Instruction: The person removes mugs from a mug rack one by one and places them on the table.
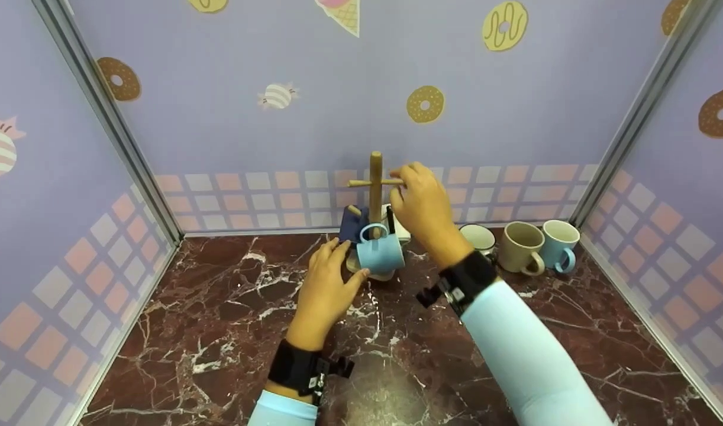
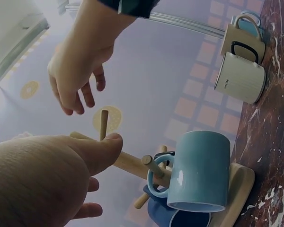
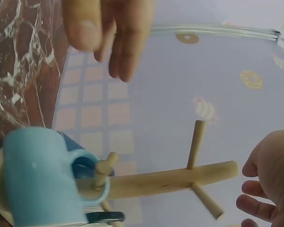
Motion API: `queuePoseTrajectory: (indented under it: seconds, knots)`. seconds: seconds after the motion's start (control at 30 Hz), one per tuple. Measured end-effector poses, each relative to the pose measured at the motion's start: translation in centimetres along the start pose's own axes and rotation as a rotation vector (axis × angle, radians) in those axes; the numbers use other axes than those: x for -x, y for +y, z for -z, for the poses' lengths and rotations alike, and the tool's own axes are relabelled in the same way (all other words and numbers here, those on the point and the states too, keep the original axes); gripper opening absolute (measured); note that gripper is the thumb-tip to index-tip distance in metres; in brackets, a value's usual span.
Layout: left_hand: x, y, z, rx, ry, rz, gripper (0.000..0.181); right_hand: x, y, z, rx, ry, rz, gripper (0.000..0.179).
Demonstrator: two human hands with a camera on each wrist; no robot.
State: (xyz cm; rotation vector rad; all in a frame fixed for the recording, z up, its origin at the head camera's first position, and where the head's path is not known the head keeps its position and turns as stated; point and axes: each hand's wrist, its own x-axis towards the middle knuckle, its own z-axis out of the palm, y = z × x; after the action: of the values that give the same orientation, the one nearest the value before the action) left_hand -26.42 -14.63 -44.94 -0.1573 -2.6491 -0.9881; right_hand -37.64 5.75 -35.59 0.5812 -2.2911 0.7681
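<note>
A wooden mug tree (image 1: 375, 168) stands near the back wall. From a lower front peg a light blue mug (image 1: 380, 255) hangs by its handle, tilted in the head view. Behind it, a navy mug (image 2: 159, 213) hangs on the left and a white mug (image 1: 404, 235) with a black handle, mostly hidden, on the right. My left hand (image 1: 323, 290) is beside the light blue mug with fingers and thumb apart, gripping nothing. By the right upper peg is my right hand (image 1: 426, 207), its fingers loosely bent; the left wrist view shows them off the peg.
On the right of the dark marble tabletop (image 1: 231, 331) stand a white mug (image 1: 478, 238) with a dark rim, a beige mug (image 1: 520, 251) and a blue mug (image 1: 557, 248) with a white inside. Purple patterned walls (image 1: 338, 130) enclose the back and both sides.
</note>
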Motion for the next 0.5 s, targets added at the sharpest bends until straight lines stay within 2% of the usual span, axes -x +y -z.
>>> queuePoseTrajectory:
  seconds: [0.2, 0.33, 0.5]
  knots:
    - [-0.3, 0.1, -0.1, 0.019, 0.035, 0.028, 0.074, 3.7, 2.1, -0.3, -0.060, 0.018, -0.105, 0.020]
    - [-0.4, 0.0, -0.6, 0.016, 0.026, 0.036, 0.074, 5.8, 3.7, -1.1, -0.106, -0.042, -0.241, 0.024]
    - [-0.6, -0.4, -2.0, 0.043, 0.010, 0.029, 0.073, 8.1, 5.3, -3.0, -0.174, -0.126, -0.416, 0.035]
